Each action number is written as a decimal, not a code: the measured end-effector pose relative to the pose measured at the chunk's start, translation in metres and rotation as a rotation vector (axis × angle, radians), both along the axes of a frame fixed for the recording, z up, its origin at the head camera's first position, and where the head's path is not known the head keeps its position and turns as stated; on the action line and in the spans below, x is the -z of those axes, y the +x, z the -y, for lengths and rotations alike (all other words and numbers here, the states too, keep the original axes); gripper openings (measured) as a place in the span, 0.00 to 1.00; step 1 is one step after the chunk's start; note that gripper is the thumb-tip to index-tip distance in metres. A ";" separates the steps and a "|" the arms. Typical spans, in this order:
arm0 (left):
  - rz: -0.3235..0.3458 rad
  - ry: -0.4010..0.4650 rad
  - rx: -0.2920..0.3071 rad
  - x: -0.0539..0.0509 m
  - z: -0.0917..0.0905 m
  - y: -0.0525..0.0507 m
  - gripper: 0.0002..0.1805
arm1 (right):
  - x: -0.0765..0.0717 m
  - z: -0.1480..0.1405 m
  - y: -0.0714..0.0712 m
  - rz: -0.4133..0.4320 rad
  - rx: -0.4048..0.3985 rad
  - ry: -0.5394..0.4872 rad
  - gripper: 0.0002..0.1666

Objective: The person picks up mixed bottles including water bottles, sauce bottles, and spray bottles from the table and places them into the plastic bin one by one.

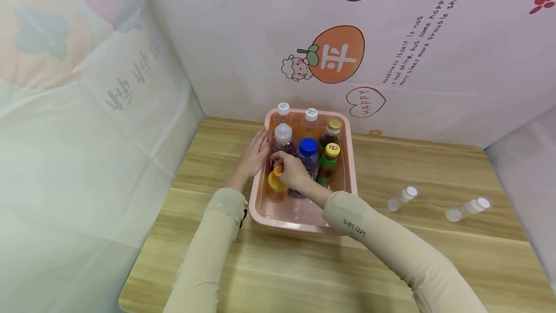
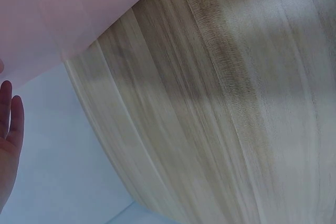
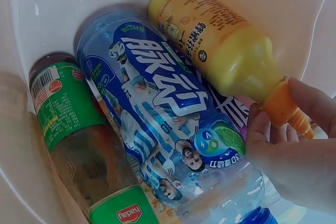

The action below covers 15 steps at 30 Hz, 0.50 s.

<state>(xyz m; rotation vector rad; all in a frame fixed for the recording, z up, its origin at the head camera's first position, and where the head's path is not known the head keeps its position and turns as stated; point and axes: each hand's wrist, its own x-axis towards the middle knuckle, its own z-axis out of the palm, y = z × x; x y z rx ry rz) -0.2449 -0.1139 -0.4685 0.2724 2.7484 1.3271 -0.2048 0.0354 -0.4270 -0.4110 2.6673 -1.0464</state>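
My right hand (image 1: 296,174) pinches the orange nozzle cap of a yellow squeeze bottle (image 3: 220,40). That bottle stands in a pink plastic basin (image 1: 284,225), at the left side. My left hand (image 1: 253,157) rests against the basin's left rim with fingers fairly straight; only part of it shows in the left wrist view. Right of the squeeze bottle is a blue-capped drink bottle (image 3: 163,98), then a green-labelled bottle (image 3: 84,124) with a yellow cap. Behind stand a bottle with a clear domed cap (image 1: 283,133), a gold-capped bottle (image 1: 333,127) and two white-capped bottles (image 1: 311,115).
Two small clear containers with white lids, one nearer the basin (image 1: 401,198) and one farther right (image 1: 467,209), lie on the wooden table (image 1: 269,274). A printed cloth (image 1: 243,52) hangs behind the table, and more cloth hangs on the left.
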 end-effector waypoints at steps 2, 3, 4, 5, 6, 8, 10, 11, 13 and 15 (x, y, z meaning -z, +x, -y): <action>-0.002 0.005 0.004 -0.001 0.000 -0.001 0.30 | -0.001 -0.001 -0.001 0.008 0.000 0.002 0.31; -0.001 0.010 0.006 -0.001 0.000 -0.001 0.30 | -0.002 -0.001 -0.001 0.014 -0.002 0.002 0.31; 0.000 0.013 0.006 -0.001 0.000 -0.001 0.30 | -0.003 -0.001 -0.001 0.016 -0.008 0.004 0.30; 0.000 0.015 0.007 -0.001 0.000 -0.001 0.30 | -0.004 -0.001 -0.002 0.022 -0.014 0.003 0.30; 0.000 0.014 0.007 -0.001 0.000 -0.001 0.30 | -0.005 -0.001 -0.002 0.027 -0.021 0.003 0.30; -0.001 0.009 0.008 -0.001 0.000 -0.001 0.30 | -0.007 -0.001 -0.003 0.042 -0.039 -0.002 0.30; 0.000 0.004 0.005 -0.001 0.000 -0.001 0.29 | -0.010 -0.001 -0.003 0.058 -0.060 -0.002 0.29; 0.003 0.001 0.006 -0.001 0.000 -0.001 0.29 | -0.012 -0.001 -0.004 0.066 -0.070 -0.003 0.30; 0.007 -0.001 0.006 -0.001 0.000 0.000 0.29 | -0.016 -0.002 -0.005 0.074 -0.087 0.000 0.30; 0.013 0.000 0.009 -0.001 0.000 0.000 0.29 | -0.020 -0.003 -0.006 0.080 -0.108 0.006 0.31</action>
